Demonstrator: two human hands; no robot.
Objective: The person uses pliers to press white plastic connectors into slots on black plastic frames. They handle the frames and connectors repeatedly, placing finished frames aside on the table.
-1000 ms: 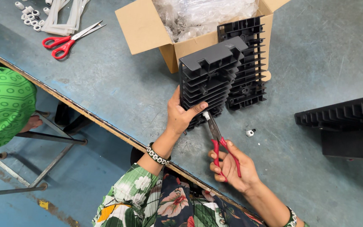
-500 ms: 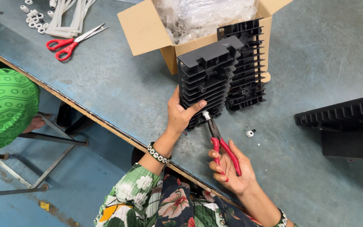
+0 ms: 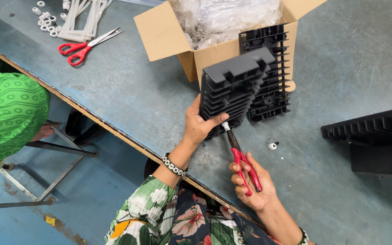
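My left hand point(image 3: 200, 124) grips the lower edge of a black ribbed plastic housing point(image 3: 232, 88), held tilted above the grey table point(image 3: 128, 95). My right hand point(image 3: 252, 186) holds red-handled pliers point(image 3: 241, 159); their jaws pinch a small white fitting point(image 3: 225, 126) at the housing's bottom edge, just beside my left thumb. A second black ribbed housing point(image 3: 268, 97) leans against the cardboard box behind the one I hold.
An open cardboard box point(image 3: 196, 41) holds clear plastic bags. Red scissors point(image 3: 85, 44), white plastic frames point(image 3: 82, 16) and small white rings lie far left. A small white nut point(image 3: 272, 146) lies on the table. More black housings point(image 3: 377, 136) sit at right. Another person's green sleeve point(image 3: 7, 118) is at left.
The view has shifted slightly. My right hand and the pliers have edged a little closer to the housing's bottom edge; my left hand's grip is unchanged.
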